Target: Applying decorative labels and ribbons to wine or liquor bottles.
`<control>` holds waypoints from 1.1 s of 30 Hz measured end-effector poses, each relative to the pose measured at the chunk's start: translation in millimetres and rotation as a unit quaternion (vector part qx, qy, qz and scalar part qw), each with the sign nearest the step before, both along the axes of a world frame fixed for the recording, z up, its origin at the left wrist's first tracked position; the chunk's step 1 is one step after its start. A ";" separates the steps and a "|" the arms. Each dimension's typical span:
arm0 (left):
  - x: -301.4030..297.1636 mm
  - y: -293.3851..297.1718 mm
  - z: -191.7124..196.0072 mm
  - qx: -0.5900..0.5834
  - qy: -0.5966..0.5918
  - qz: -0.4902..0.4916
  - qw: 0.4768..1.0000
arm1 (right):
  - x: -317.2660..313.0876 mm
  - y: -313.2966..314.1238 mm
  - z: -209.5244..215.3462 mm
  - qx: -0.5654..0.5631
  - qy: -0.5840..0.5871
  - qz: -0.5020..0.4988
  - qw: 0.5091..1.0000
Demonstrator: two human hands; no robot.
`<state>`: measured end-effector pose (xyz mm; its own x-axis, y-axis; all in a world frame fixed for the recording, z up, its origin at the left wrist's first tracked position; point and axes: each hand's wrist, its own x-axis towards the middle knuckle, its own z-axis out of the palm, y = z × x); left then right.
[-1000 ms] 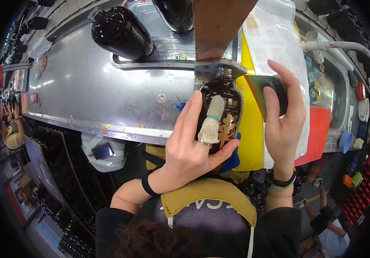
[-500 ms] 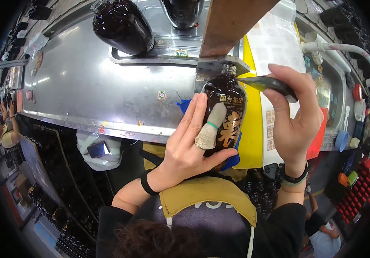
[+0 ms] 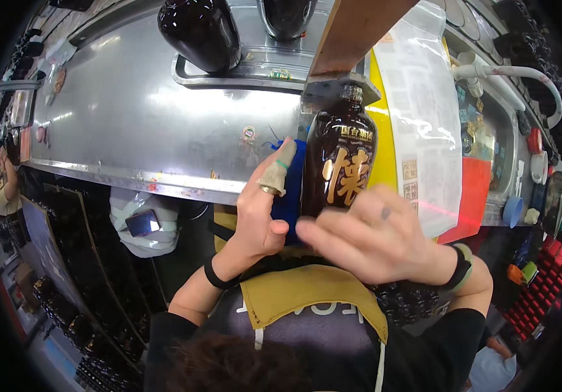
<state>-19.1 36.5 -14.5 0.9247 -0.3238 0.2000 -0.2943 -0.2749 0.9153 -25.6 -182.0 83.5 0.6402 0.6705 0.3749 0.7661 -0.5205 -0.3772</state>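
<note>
A dark brown glass bottle [image 3: 338,157] with gold lettering lies in front of me, its neck up against a flat metal piece on a wooden post. To the bottle's left is my left hand [image 3: 258,212], fingers stretched upward and thumb apart, holding nothing visible. One finger wears a knitted finger cover [image 3: 274,176] with a green band. Blue cloth [image 3: 287,209] shows between that hand and the bottle. My right hand [image 3: 372,238], smeared by motion, crosses the bottle's lower end with bent fingers. What it holds, if anything, cannot be made out.
The wooden post [image 3: 356,36] rises beyond the bottle. Two more dark bottles stand at the back, one on a metal tray [image 3: 248,76]. To the right lie a yellow sheet [image 3: 384,124], a plastic-covered label sheet [image 3: 421,117] and a red sheet [image 3: 470,202]. A phone [image 3: 142,223] rests on a white bag.
My right hand has come down and left from the bottle's neck; the black-handled pointed tool it held no longer shows. My left hand has moved off the bottle's side. The bottle has turned, showing different lettering.
</note>
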 end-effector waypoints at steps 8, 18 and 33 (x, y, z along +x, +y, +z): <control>-4.7 7.6 3.3 -0.019 0.065 0.007 0.998 | 2.7 -3.6 -15.5 -0.026 -0.125 -0.037 0.991; -12.9 7.7 8.1 -0.063 0.090 -0.009 0.994 | -43.8 2.0 -31.1 0.028 -0.082 0.026 0.996; -40.9 11.9 7.8 -0.081 0.060 0.001 0.995 | -30.2 -6.4 -36.7 0.004 -0.181 -0.100 0.979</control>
